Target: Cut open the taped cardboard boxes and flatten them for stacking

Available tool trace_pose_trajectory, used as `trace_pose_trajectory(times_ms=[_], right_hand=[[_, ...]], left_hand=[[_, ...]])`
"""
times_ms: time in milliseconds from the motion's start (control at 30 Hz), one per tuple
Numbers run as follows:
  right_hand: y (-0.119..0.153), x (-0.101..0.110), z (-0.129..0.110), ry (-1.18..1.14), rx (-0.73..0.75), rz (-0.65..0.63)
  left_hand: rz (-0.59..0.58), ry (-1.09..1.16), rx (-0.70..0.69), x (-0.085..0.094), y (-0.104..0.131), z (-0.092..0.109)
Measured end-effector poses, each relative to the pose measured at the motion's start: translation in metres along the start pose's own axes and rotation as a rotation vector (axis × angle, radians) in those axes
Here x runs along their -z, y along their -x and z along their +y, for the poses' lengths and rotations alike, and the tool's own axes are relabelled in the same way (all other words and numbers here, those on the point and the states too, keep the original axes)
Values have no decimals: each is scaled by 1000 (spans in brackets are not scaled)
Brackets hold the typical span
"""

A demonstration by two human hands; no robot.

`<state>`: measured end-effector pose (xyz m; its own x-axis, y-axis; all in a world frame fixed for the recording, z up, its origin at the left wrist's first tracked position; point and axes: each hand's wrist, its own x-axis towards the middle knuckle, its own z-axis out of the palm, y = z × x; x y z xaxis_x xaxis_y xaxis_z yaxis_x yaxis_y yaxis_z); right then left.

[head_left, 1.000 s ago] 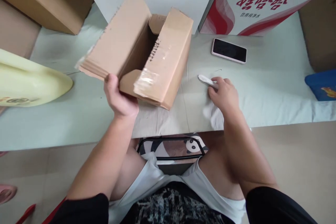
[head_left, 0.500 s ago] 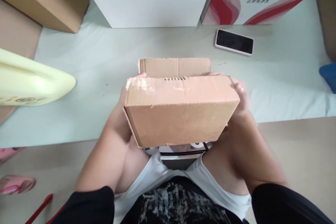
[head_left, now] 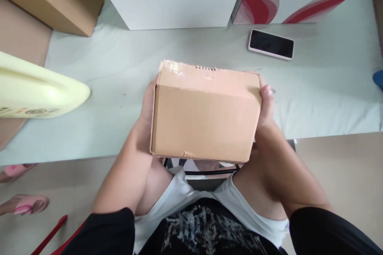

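Note:
A brown cardboard box point(head_left: 206, 121) is held up in front of me, between both hands, over the front edge of the pale green covered surface. It has a torn strip and shiny tape along its far top edge. My left hand point(head_left: 148, 101) grips the box's left side, most of its fingers hidden behind the cardboard. On the right side, my right hand point(head_left: 266, 105) is closed on the box, its thumb showing near the upper right corner. The inside of the box is out of sight.
Behind the box stand a white box point(head_left: 176, 0) and a red-and-white carton point(head_left: 269, 0). A phone point(head_left: 271, 44) lies before the carton. At left are a pale yellow container point(head_left: 42, 91) and a large cardboard box point(head_left: 60, 0). Another person's pink slippers point(head_left: 30, 204) show at lower left.
Both hands have tipped the box, so its broad side now faces me more. The flap that stood up behind it is no longer visible.

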<state>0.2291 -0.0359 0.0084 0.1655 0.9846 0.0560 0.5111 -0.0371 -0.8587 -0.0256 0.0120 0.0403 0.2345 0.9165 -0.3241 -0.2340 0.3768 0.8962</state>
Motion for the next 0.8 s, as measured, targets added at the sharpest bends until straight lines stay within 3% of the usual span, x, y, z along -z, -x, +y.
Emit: trace_pose_trajectory(times_ms=[100, 267, 467, 667, 733, 800], right_hand=[[-6, -4, 5, 28, 38, 8], [-13, -4, 4, 58, -69, 7], [-16, -6, 8, -209, -96, 68], [-19, -10, 17, -193, 25, 148], [-20, -11, 16, -162, 32, 165], [-21, -11, 16, -118, -3, 172]], left_hand=[[19, 87, 114, 8, -2, -7], [141, 87, 39, 19, -2, -17], [-22, 94, -36, 18, 1, -17], [-101, 66, -45, 19, 8, -20], [-104, 24, -48, 20, 12, -22], [-27, -52, -173, 20, 15, -22]])
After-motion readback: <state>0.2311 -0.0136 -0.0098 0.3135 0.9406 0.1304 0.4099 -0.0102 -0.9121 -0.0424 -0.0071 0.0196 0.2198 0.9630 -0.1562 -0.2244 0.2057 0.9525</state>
